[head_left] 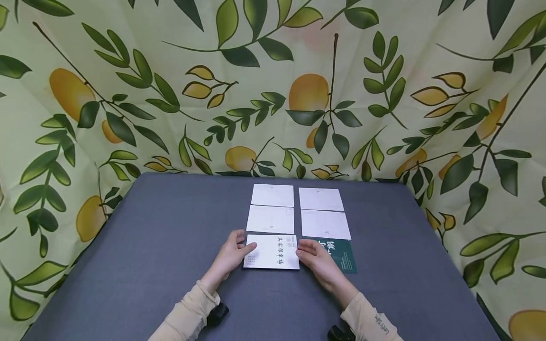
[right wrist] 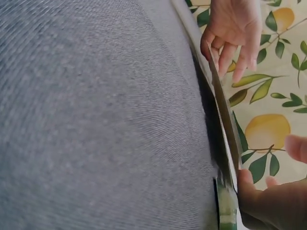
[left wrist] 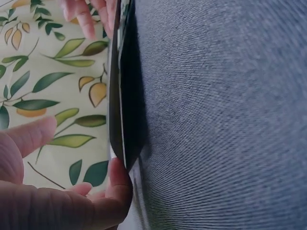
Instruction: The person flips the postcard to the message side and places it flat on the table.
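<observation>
A white card [head_left: 270, 252] printed with a vertical line of dark characters lies at the near left of a group of cards. My left hand [head_left: 230, 253] is at its left edge; in the left wrist view the fingertips [left wrist: 120, 175] touch the card's end, while the thumb [left wrist: 41, 134] stands apart above it. On the opposite edge is my right hand [head_left: 320, 263]. The right wrist view has its fingertips [right wrist: 245, 184] against the card's side and the thumb [right wrist: 297, 147] raised clear. Partly behind the right hand lies a dark green card [head_left: 341, 255] with white writing.
Behind these, mostly blank white cards form two columns: a far left card [head_left: 273, 195], a middle left card [head_left: 270, 219], a far right card [head_left: 321, 199] and a middle right card [head_left: 326, 225]. The dark blue-grey table [head_left: 170, 227] meets a leaf-and-fruit patterned curtain [head_left: 273, 94].
</observation>
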Demonstrator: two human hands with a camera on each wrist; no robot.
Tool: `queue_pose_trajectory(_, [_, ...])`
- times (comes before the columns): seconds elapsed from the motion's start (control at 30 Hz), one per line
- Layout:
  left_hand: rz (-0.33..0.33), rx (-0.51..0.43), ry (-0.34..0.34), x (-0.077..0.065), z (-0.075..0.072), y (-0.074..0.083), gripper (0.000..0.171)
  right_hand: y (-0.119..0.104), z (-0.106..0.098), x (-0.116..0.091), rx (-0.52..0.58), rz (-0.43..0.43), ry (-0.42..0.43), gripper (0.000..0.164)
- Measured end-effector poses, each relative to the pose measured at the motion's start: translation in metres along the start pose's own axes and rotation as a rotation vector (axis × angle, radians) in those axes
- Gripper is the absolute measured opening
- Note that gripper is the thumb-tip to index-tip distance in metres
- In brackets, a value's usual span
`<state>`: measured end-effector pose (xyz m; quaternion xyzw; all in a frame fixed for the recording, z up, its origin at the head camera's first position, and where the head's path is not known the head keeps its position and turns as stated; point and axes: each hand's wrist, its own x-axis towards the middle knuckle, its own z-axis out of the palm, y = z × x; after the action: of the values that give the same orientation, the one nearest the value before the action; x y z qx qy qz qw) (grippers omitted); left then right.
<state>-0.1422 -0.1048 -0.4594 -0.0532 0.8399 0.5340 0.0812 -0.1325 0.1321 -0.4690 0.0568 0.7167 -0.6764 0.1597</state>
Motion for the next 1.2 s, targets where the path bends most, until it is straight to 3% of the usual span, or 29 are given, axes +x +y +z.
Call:
queue_pose_trajectory(0.13, [0.042, -0.07, 0.026, 0.002, 0.0, 0.001, 0.048, -0.004, -0.001, 0.002, 0.016, -0.022, 0.039, 0.046])
queue_pose_trajectory(0.27, [0.081, -0.115, 0.069, 0.003, -0.001, 0.002, 0.047, -0.007, 0.0, 0.005, 0.028, -0.036, 0.093, 0.046])
queue_pose_trajectory(0.43, [0.08, -0.116, 0.12, 0.003, 0.0, 0.002, 0.048, -0.008, 0.0, 0.007, 0.027, -0.04, 0.16, 0.046])
queue_pose_trajectory(0.6, [0.075, -0.111, 0.118, 0.005, 0.002, 0.001, 0.047, -0.01, 0.0, 0.007, 0.058, -0.044, 0.196, 0.042])
queue_pose_trajectory(0.93, [0.035, -0.129, 0.143, 0.005, 0.005, 0.004, 0.023, -0.012, -0.002, 0.009, 0.092, -0.034, 0.283, 0.049])
queue_pose_trajectory(1.2, [0.091, -0.113, 0.224, 0.003, 0.006, 0.01, 0.011, -0.012, -0.003, 0.006, 0.058, -0.041, 0.289, 0.022])
